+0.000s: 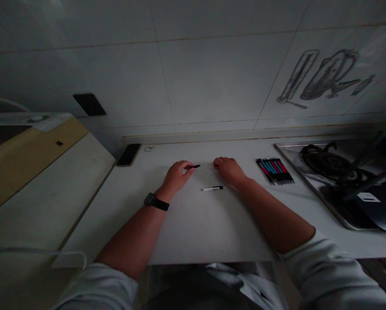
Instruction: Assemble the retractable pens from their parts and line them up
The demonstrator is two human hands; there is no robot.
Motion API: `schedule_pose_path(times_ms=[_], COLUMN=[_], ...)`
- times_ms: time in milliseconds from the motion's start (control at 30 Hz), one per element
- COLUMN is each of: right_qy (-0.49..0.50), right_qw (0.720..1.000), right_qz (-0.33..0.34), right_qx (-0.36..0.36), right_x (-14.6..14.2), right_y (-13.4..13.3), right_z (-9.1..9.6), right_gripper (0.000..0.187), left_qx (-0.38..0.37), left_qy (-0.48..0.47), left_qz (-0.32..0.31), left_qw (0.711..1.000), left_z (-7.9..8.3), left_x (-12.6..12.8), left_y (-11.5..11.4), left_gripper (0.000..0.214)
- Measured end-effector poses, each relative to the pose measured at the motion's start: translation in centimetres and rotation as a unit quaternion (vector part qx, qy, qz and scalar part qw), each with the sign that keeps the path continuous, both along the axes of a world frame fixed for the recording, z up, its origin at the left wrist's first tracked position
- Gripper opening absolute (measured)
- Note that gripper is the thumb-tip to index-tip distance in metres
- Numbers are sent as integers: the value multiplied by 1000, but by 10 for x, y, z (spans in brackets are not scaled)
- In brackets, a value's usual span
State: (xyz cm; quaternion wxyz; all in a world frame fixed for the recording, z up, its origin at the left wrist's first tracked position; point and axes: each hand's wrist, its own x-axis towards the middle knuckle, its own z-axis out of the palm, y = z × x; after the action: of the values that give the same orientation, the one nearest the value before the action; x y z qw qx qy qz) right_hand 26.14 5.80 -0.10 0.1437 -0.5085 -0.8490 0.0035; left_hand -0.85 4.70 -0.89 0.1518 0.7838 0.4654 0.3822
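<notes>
Between the thumb and fingers of my left hand (176, 175) is a short black pen part (196, 166), its tip pointing right. My right hand (229, 169) is closed, fingers pinched, with a thin pale stick-like piece (210, 167) poking out to the left; its kind is too faint to make out. A gap separates the two pieces. Just below them on the white counter (196, 232) lies a white pen with a black end (212, 188). To the right of my right hand, several red, blue and black pens (275, 171) lie side by side in a row.
A phone (129, 155) and a small loop (149, 149) lie at the back left. The gas stove (309, 172) with its metal rim borders the counter on the right. At left stands a white cabinet-like box (51, 181); a tiled wall (212, 82) closes the back.
</notes>
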Motion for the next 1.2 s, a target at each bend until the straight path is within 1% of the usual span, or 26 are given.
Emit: schedule_pose_path(times_ms=[167, 367, 467, 667, 833, 1000, 1200], right_qy=[82, 108, 111, 113, 103, 104, 93], right_qw=[993, 987, 986, 986, 987, 988, 987], right_qz=[68, 93, 95, 78, 86, 68, 88], right_qx=[47, 78, 85, 93, 89, 93, 99], right_x=[-9, -15, -16, -15, -15, -14, -18], right_y=[-10, -18, -19, -18, -17, -16, -17], right_z=[12, 16, 16, 14, 12, 12, 9], right_gripper=[22, 23, 23, 23, 23, 24, 21], left_qx=[11, 20, 23, 19, 12, 10, 22], left_qy=[30, 39, 42, 30, 36, 29, 43], left_qz=[2, -18, -18, -11, -17, -7, -31], left_qw=[999, 999, 999, 999, 999, 999, 998], left_z=[5, 5, 6, 6, 5, 6, 7], left_x=[2, 4, 5, 4, 4, 4, 9], left_y=[-2, -4, -4, -4, -4, -4, -7], left_gripper=[6, 6, 5, 5, 6, 5, 5])
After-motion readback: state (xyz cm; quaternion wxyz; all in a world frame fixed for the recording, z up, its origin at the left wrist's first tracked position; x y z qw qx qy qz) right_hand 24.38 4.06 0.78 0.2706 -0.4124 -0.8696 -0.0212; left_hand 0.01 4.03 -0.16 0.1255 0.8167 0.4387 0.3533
